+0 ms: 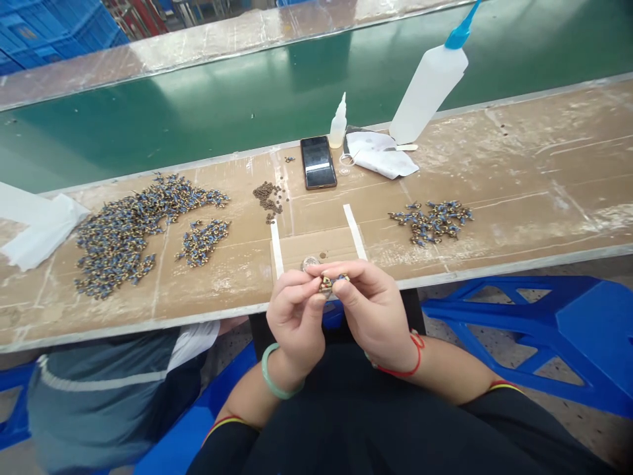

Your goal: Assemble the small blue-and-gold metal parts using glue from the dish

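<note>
Both my hands meet over the table's front edge, fingertips pinched round a small blue-and-gold figurine (326, 284). On its left side my left hand (297, 310) grips it; on its right my right hand (368, 303) does the same. Fingers cover much of the piece. Just behind them stands a small round clear container (310, 262), partly hidden. A piece of cardboard (316, 241) lies there between two white tape strips, with a small brown disc (323, 254) on it. Farther back is a scatter of brown discs (268, 198).
A large pile of figurines (133, 231) and a smaller one (204, 243) lie left; another group (432, 221) lies right. Behind are a phone (318, 161), a small dropper bottle (338, 124), a large white bottle (428, 92) and white paper (380, 153). Someone sits at left beside blue stools (583, 330).
</note>
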Action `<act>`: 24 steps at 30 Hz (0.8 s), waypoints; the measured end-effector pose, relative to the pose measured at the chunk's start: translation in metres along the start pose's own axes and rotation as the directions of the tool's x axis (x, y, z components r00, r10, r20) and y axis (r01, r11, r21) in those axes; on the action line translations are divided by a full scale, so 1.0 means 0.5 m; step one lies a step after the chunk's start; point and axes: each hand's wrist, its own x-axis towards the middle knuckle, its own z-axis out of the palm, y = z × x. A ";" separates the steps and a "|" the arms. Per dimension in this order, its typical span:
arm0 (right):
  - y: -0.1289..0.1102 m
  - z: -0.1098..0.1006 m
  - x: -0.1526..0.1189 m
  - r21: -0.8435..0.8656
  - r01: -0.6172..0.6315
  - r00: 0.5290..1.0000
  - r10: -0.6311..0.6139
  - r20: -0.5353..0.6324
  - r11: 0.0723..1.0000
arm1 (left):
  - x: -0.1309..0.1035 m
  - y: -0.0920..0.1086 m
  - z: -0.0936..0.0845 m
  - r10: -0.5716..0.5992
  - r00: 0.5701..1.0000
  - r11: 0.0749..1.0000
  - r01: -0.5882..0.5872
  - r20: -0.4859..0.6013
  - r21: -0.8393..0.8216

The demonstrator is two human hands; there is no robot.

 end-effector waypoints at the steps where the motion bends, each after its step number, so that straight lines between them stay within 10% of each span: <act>1: 0.002 0.001 0.000 0.001 0.013 1.000 -0.013 -0.009 1.000 | -0.003 0.000 0.000 0.014 1.000 1.000 -0.014 0.003 0.021; 12: 0.000 0.012 0.000 -0.003 0.073 0.997 -0.073 -0.016 0.997 | 0.020 -0.012 -0.010 0.309 0.940 0.916 -0.335 0.145 0.220; 24: -0.005 0.003 0.010 -0.041 0.145 0.987 -0.148 -0.067 0.989 | 0.044 0.002 -0.012 0.314 0.895 0.882 -0.398 0.316 0.251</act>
